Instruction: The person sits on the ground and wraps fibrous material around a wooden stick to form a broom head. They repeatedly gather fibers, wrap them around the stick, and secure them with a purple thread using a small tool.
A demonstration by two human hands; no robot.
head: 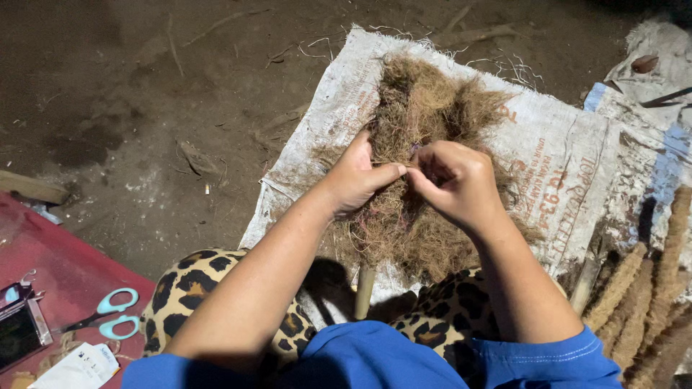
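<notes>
- A red mat (65,274) lay at the far left, with teal-handled scissors (108,315) on it, well apart from both hands. A dark flat device (18,331) and a white packet (79,367) sat near the scissors.
- The left hand (357,180) was closed on the left flank of the fibre bundle (425,144). The thumb pointed right and met the right hand's fingertips; the other fingers were curled into the fibre.
- The fibre bundle lay on a white sack (562,158) spread on the dirt ground (144,108). Its long axis ran away from the person, from the knees toward the far edge of the sack. The near end dropped between the leopard-print knees (187,288).
- The bundle sat directly under and between both hands. Neither hand was nearer; they met at the bundle's midline, about halfway along its length.
- A wooden stick (364,292) showed below the bundle, on the same axis. Whether the fibre was wound round it could not be told.
- The right hand (458,180) was curled shut, fingertips pinching a thin strand at the meeting point with the left thumb. The strand itself was too fine to trace.
- Several fibre-wrapped poles (641,295) stood or leaned at the far right, apart from the hands.
- Pale rags and debris (656,57) lay at the upper right, beyond the sack.
</notes>
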